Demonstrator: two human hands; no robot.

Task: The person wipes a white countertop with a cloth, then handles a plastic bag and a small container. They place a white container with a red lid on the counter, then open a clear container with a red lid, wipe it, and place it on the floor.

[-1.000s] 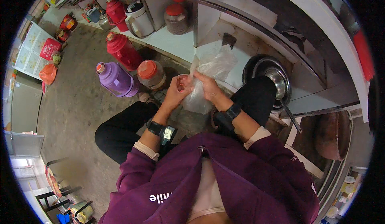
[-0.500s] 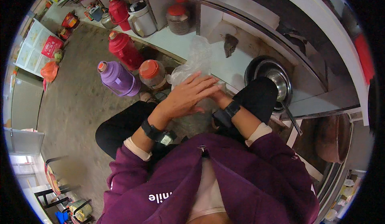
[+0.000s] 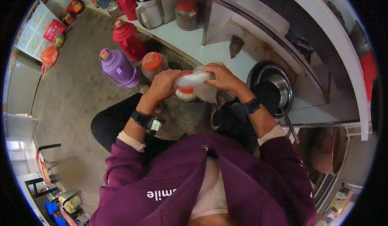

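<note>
Between my hands stretches a clear plastic bag (image 3: 193, 79), bunched into a narrow roll. My left hand (image 3: 163, 84) is closed on one end of it, and my right hand (image 3: 223, 79) grips the other. Right beneath the bag stands a jar with an orange lid and whitish body (image 3: 186, 95), partly hidden by it. Left of that, close to my left hand, is a clear jar with an orange lid (image 3: 154, 62). A purple thermos flask (image 3: 120, 69) and a red thermos flask (image 3: 128, 41) stand beyond it on the floor.
By my right knee a metal basin (image 3: 287, 78) rests with a long-handled utensil (image 3: 291, 127) leaning from it. A pale shelf (image 3: 178, 39) runs along the far side, carrying a white jug (image 3: 148, 13), a jar with a red lid (image 3: 187, 15) and another red flask (image 3: 127, 2).
My hands, overlapping before, have moved apart, the right one to the right. The bag, earlier spread loosely beyond them, is now gathered between them. The jar below has come into view.
</note>
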